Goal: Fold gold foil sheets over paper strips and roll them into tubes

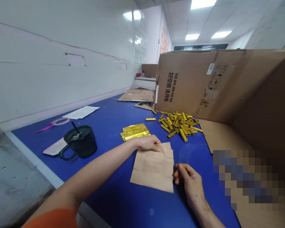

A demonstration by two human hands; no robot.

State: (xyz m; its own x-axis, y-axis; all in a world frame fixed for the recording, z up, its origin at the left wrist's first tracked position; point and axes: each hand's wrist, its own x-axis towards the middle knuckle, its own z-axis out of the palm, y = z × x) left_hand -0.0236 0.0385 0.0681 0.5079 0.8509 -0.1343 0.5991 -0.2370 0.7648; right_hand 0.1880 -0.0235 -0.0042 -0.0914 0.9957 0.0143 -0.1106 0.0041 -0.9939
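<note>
A brown paper sheet lies flat on the blue table in front of me. My left hand rests on its far left corner, fingers curled and pinching the paper's top edge. My right hand pinches the sheet's right edge with closed fingers. Just beyond the paper lies a flat stack of gold foil sheets. Further right is a heap of several small gold foil tubes.
A black lidded mug stands at the left beside a pale flat card. A tape roll and white paper lie near the wall. A large cardboard box walls off the right and back.
</note>
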